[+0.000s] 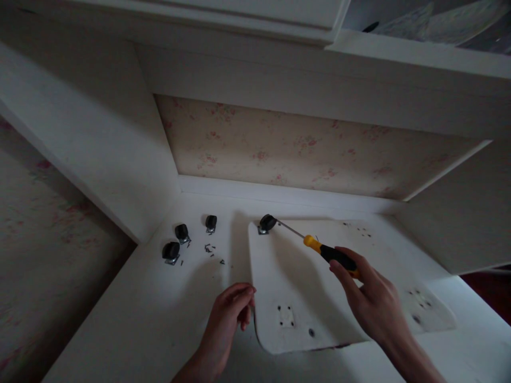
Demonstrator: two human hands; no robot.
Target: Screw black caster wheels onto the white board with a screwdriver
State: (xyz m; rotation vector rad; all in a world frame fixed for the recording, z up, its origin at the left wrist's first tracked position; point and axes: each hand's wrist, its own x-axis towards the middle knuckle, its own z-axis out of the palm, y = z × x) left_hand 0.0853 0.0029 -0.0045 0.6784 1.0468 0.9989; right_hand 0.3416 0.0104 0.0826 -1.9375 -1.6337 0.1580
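My right hand (373, 295) is wrapped round the black and yellow handle of a screwdriver (313, 244). Its shaft reaches left to a black caster wheel (267, 222) at the far left corner of a white board (303, 282); whether the tip touches a screw there is hidden. Beside the board's left edge, my left hand (229, 314) is closed, thumb and fingertips together; anything between them is too small to make out. The board's other corners show bare groups of screw holes (285, 316).
Three loose casters (171, 251) with metal plates lie left of the board, several small screws (208, 248) scattered near them. The white surface (191, 314) is bounded by a side panel (99, 117) and a floral back wall (275, 143). A cabinet (239, 16) overhangs above.
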